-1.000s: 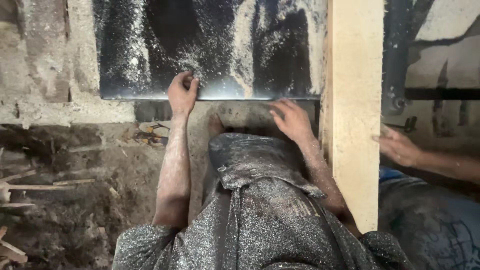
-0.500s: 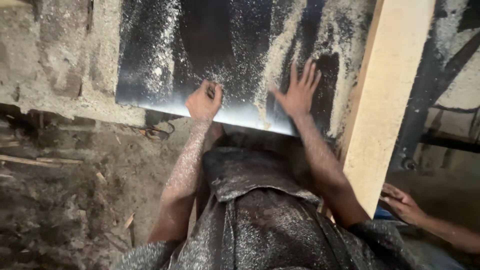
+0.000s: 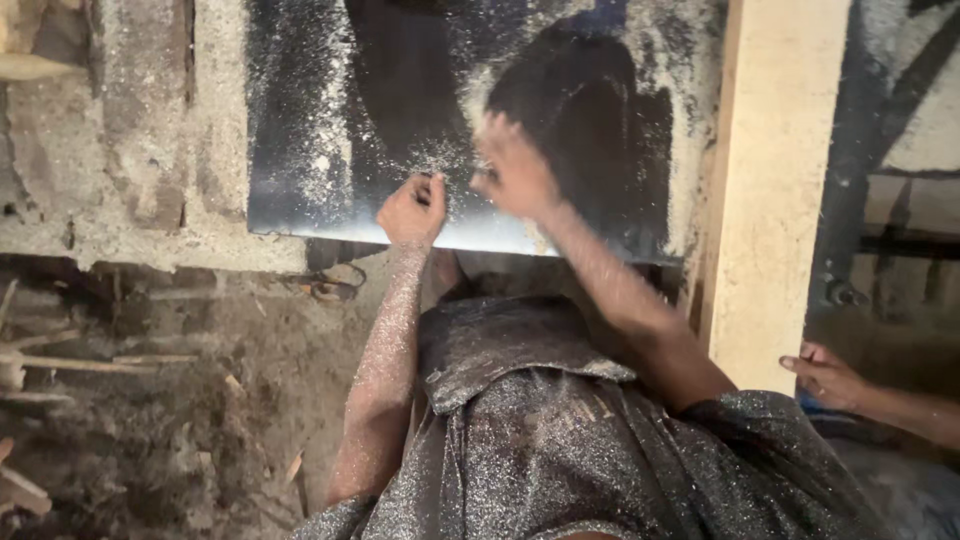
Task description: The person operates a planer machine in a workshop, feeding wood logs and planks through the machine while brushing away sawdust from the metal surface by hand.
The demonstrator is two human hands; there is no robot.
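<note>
A dark, shiny metal table plate point(image 3: 300, 150) lies in front of me, dusted with pale sawdust point(image 3: 320, 160). My left hand point(image 3: 412, 210) is curled into a loose fist on the plate's near edge. My right hand point(image 3: 512, 168) is blurred with motion, fingers spread, flat over the sawdust in the plate's middle. Both forearms and my clothes are covered in fine dust. A tall pale wooden plank point(image 3: 775, 190) stands on edge along the plate's right side.
Another person's hand point(image 3: 825, 375) rests beside the plank at lower right. A rough concrete base point(image 3: 140, 150) lies left of the plate. The dirt floor point(image 3: 150, 400) holds wood scraps and sticks. Dark metal machine parts point(image 3: 880, 230) stand at the right.
My right hand has swept from the plate's near edge up and leftward across the sawdust. My left hand stays at the near edge. The view has shifted slightly.
</note>
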